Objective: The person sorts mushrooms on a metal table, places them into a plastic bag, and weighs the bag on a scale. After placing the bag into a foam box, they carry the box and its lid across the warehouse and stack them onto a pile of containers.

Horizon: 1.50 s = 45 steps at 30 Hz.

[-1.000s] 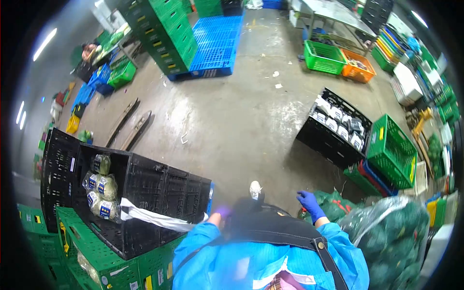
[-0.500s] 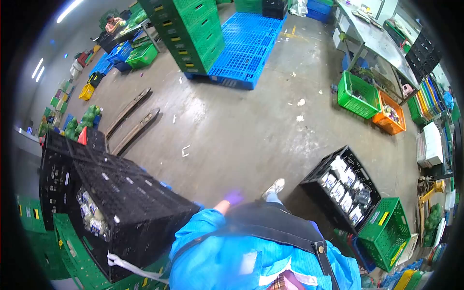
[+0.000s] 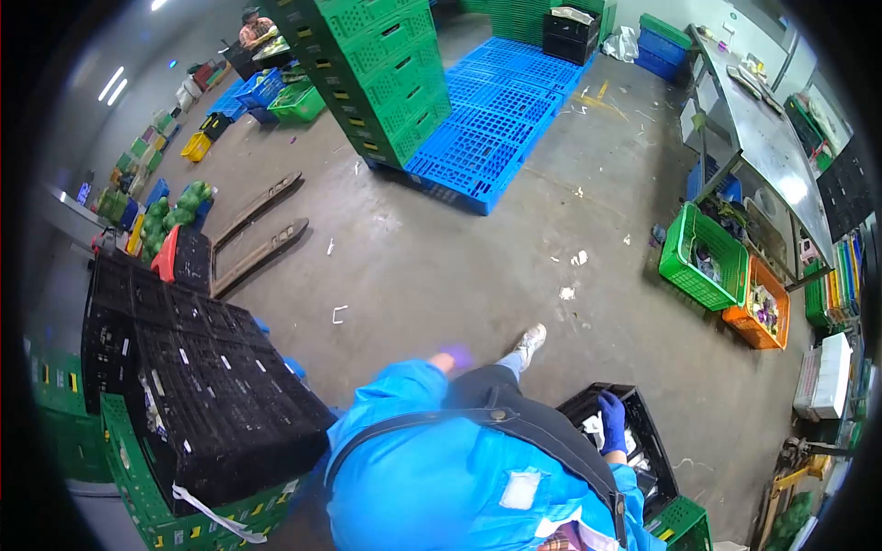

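Right hand (image 3: 612,421), in a blue glove, at the near rim of a black crate (image 3: 643,432) on the floor at lower right; fingers pointing up over the rim, touching or just above it, which of the two not discernible. White-labelled packs (image 3: 597,430) visible inside the crate just beside the glove. Degree of closure of the right hand not readable at this size; nothing visibly enclosed in it.

Left hand (image 3: 454,354), in a purple glove, blurred, held low ahead of the blue sleeve (image 3: 395,390), over bare concrete floor (image 3: 441,266); apart from any crate, no object seen in it, finger spread not discernible.

Second black crate (image 3: 211,395), tilted, resting atop a green crate (image 3: 138,477) at lower left, well apart from both hands; white strap (image 3: 216,517) hanging at its lower edge. White shoe (image 3: 530,342) between the two hands. Stacked green crates (image 3: 377,64) and blue pallets (image 3: 496,119) farther off, pallet-jack forks (image 3: 262,230) at left. Green basket (image 3: 703,257) and orange basket (image 3: 758,308) beside a steel table (image 3: 763,138) at right. Another person (image 3: 253,26) at the far upper left.
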Each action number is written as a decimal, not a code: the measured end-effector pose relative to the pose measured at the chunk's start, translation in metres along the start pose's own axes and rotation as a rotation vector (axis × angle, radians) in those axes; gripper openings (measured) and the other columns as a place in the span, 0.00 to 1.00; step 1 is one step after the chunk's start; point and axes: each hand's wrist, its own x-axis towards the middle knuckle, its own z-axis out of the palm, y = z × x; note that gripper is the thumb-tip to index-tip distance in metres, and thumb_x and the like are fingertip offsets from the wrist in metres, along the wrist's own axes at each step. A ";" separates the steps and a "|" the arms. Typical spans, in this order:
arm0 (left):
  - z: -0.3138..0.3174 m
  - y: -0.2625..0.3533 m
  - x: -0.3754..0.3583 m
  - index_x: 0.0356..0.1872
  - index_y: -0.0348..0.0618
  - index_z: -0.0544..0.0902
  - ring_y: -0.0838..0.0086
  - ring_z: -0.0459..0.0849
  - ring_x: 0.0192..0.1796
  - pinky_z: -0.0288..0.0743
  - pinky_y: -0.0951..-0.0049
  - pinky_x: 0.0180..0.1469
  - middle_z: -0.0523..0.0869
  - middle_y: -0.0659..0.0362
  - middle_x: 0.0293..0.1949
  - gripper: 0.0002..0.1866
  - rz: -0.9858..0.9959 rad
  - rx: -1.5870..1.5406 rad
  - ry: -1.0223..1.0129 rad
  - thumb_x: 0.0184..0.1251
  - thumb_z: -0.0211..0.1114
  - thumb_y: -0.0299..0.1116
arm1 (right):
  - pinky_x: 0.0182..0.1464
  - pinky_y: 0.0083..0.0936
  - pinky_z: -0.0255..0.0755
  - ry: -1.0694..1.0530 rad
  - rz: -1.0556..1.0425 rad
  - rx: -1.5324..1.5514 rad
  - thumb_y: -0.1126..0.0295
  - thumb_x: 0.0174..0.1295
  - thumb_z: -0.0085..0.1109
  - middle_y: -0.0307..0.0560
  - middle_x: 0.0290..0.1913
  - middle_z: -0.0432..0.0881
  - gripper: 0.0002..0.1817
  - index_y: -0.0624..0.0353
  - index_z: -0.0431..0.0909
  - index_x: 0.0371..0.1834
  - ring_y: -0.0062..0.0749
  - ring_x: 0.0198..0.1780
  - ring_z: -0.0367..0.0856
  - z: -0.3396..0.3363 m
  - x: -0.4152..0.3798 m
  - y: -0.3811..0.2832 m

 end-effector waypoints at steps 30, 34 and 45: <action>-0.395 0.582 0.510 0.43 0.37 0.80 0.66 0.80 0.44 0.72 0.71 0.46 0.83 0.50 0.40 0.20 0.504 0.080 -0.362 0.51 0.62 0.38 | 0.46 0.38 0.70 0.699 0.667 0.027 0.57 0.52 0.50 0.52 0.42 0.79 0.18 0.56 0.78 0.42 0.47 0.44 0.77 -0.342 0.152 0.155; -0.402 0.657 0.573 0.42 0.38 0.81 0.68 0.81 0.44 0.72 0.72 0.47 0.83 0.52 0.40 0.19 0.530 0.158 -0.377 0.50 0.62 0.39 | 0.52 0.35 0.68 0.813 0.660 0.079 0.56 0.54 0.51 0.52 0.47 0.78 0.22 0.59 0.76 0.47 0.45 0.49 0.76 -0.446 0.174 0.158; -0.390 0.945 0.779 0.40 0.42 0.81 0.63 0.81 0.44 0.72 0.70 0.48 0.83 0.50 0.40 0.20 0.776 0.508 -0.408 0.49 0.62 0.44 | 0.53 0.33 0.67 0.955 0.726 0.221 0.56 0.53 0.52 0.51 0.47 0.78 0.22 0.58 0.76 0.47 0.43 0.49 0.76 -0.736 0.190 0.257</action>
